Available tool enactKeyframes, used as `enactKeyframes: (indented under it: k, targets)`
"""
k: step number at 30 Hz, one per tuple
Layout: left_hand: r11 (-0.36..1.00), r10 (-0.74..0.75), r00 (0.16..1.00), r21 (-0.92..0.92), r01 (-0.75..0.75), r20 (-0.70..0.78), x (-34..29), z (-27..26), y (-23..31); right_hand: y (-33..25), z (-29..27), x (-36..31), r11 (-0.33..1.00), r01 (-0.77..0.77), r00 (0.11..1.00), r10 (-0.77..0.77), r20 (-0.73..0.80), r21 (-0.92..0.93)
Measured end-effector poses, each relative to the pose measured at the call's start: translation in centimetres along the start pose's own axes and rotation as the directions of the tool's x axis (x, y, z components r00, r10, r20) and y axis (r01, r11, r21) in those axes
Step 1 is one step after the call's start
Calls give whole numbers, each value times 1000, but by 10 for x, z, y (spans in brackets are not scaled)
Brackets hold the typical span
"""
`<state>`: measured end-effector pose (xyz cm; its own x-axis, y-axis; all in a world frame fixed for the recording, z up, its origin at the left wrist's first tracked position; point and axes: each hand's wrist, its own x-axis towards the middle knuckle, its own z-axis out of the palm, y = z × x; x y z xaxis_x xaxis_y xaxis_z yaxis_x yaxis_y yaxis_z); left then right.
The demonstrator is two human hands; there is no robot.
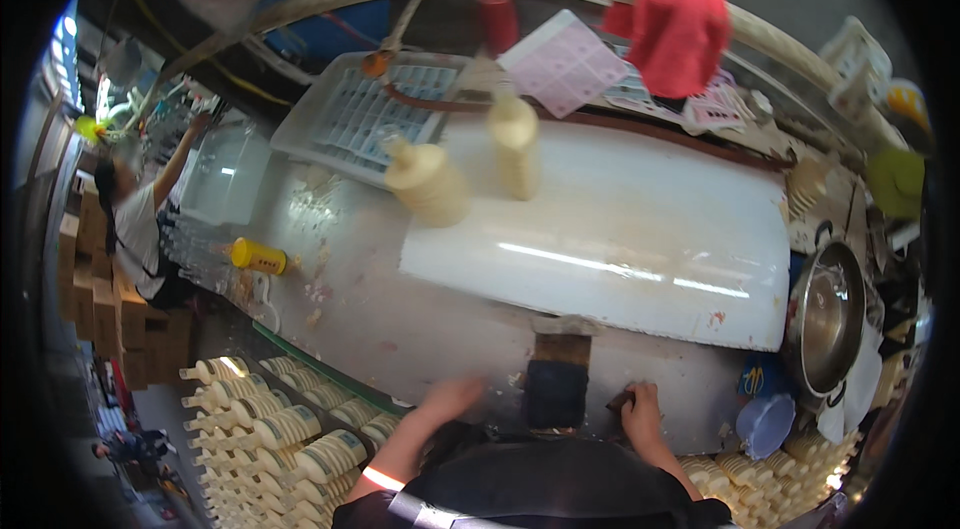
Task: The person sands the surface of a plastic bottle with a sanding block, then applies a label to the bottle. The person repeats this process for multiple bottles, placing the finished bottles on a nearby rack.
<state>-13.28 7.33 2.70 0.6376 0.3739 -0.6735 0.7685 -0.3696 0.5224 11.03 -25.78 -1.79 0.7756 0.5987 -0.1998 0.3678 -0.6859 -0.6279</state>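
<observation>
My L hand (455, 399) is over the nr edge of the grey metal table (345, 304), blurred; can't tell if its fingers are wide, narrow or holding smth. My R hand (643, 409) has fingers closed round a sm. dark piece (619, 399), at the nr side of the table, just R of a flat dark-blue pad (555, 394) w/ a brown strip (563, 347) at its far end; pad's btwn my hands. Beyond: glossy white sheet (640, 204), w/ a slim cream plastic bottle (515, 149) on it & a fatter cream bottle (428, 187) by its L edge, both blurred. Stacked cream ribbed bottles (330, 454) lower L; lavender plastic tub (766, 426) to R, steel pan (832, 329) past it. Yellow cylindrical jar (258, 256) far L.
</observation>
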Motion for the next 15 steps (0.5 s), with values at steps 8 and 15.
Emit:
enactKeyframes:
  k: [8,15]
  targets:
    - [502,-207,693,-683,-531,-691,50,-215,1,-14,-5,13,921,198,973,-143,181,-335]
    - [-152,-400,761,-782,-605,-511,175,-376,21,-27,-4,26,966,45,999,-41,23,-255]
